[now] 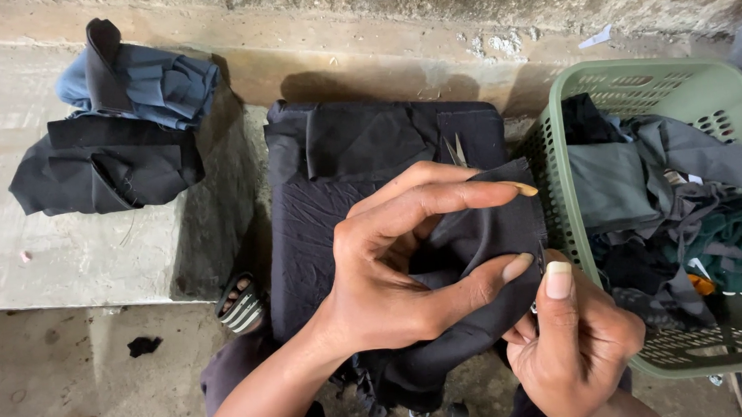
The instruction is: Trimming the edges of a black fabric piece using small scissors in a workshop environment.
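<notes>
Head camera showed me both hands at centre frame: left hand (pixel 391 275) pinched a dark folded cloth piece (pixel 483 253), right hand (pixel 568 342) gripped its edge at five o'clock; green plastic laundry basket (pixel 635 76) at three o'clock.

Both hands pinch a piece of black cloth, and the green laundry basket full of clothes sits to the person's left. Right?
Not quite. The head view shows the green laundry basket on the person's right. The left hand and right hand do both pinch the black cloth.
</notes>
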